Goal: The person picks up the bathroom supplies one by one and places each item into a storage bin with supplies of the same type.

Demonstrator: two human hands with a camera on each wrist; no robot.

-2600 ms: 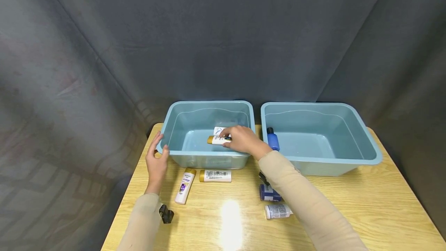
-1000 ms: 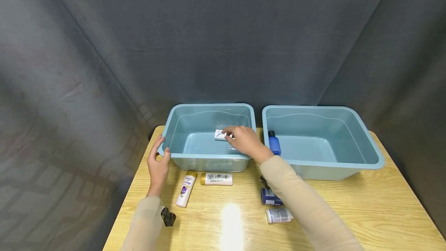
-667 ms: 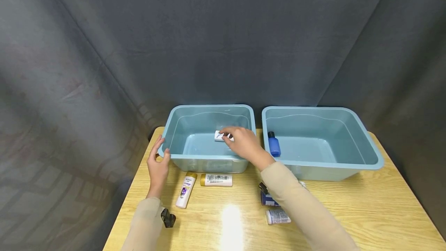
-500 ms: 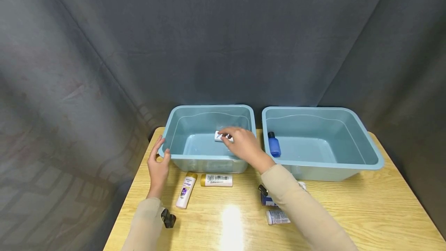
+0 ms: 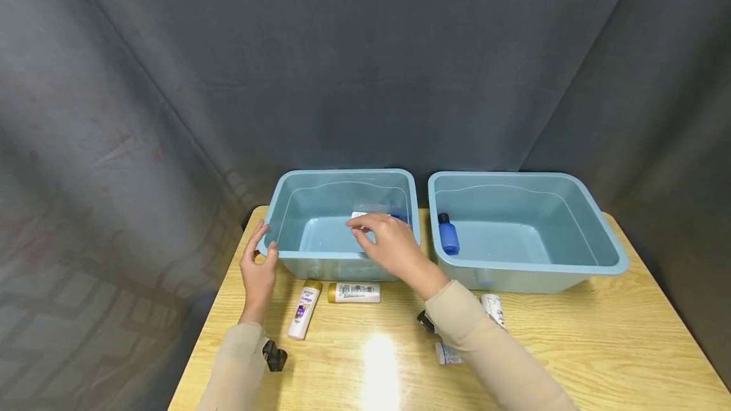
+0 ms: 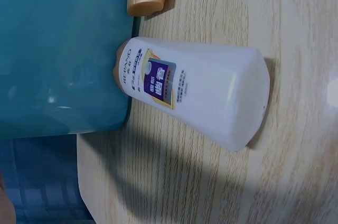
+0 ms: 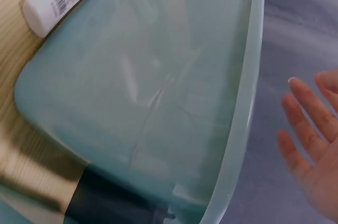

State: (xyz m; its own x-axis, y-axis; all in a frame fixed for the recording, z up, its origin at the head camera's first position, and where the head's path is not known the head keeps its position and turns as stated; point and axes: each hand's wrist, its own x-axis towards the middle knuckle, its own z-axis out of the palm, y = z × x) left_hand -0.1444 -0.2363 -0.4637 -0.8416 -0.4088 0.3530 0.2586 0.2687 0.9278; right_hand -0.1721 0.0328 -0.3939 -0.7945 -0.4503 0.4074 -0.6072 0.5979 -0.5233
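My left hand grips the front left corner of the left light-blue plastic tub, thumb over the rim and fingers outside it. Over the same tub hovers my right hand, its fingers loosely bent. In the right wrist view that hand has parted fingers and nothing visible between them. Beneath it on the tub floor show a white item and a bit of blue, mostly covered by the hand. On the table by the left hand lies a white gold-capped shampoo bottle, its cap against the tub in the left wrist view.
A second gold-capped bottle lies along the left tub's front. The right tub holds a blue black-capped bottle. White bottles lie partly behind the right sleeve. A grey curtain hangs behind the table.
At first the right hand held a white gold-capped bottle over the left tub; that bottle is no longer visible. Recently this hand shifted left and nearer, uncovering blue on the tub floor. The left hand stayed.
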